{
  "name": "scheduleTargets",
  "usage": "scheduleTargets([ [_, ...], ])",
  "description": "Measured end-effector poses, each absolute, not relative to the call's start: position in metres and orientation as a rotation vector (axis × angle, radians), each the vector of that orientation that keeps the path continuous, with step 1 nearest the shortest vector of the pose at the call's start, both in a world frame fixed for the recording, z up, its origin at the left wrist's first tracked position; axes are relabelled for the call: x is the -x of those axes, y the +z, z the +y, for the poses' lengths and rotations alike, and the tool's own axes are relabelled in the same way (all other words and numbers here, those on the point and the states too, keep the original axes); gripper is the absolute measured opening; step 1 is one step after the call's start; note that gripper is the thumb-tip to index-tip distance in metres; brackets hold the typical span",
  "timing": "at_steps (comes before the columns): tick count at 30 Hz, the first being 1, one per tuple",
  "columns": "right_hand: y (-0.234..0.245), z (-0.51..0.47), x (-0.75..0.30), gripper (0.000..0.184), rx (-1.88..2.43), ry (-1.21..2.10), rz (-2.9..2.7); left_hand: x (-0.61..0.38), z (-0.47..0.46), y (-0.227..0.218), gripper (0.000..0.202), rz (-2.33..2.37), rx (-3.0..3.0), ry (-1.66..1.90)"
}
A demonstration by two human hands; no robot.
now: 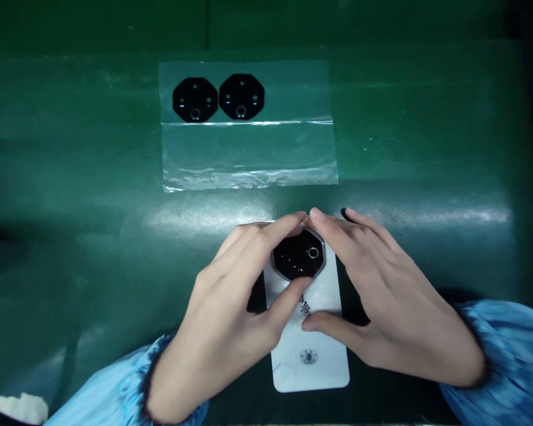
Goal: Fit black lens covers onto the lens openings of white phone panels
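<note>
Octagonal black lens plate (299, 254) sitting on the upper end of a white printed panel (308, 361), the left hand (222, 307) pinching its edges between fingers (284, 231) and thumb, the right hand (386, 296) pressing its top rim. Uneven pressure could seat it crooked, and a slip would smear that glossy face; two spare plates (195, 99) lie on clear film (249, 154) beyond the panel.

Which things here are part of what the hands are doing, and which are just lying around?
Part of the job:
left hand
right hand
black octagonal piece with silver rim
white printed panel

Just lying there:
clear plastic sheet
two black octagonal pieces
white lump
green mat
</note>
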State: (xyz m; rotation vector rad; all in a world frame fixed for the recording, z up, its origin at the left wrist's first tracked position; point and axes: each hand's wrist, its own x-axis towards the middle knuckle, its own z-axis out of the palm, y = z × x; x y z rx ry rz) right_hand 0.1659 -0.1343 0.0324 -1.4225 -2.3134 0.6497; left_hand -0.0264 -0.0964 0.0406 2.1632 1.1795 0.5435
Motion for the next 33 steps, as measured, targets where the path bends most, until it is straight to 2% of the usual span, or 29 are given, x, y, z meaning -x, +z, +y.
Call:
scheduleTargets([
  [16, 0.0325, -0.1342, -0.1668, 0.096, 1.418, 0.649, -2.317, 0.0241, -0.0944, 0.0425, 0.061, 1.222, -2.103, 0.521],
  [33, 0.0324, -0.1344, -0.1661, 0.091, 1.422, 0.659, -2.330, 0.0190, -0.0983, 0.0462, 0.065, 1.260, -2.152, 0.516],
])
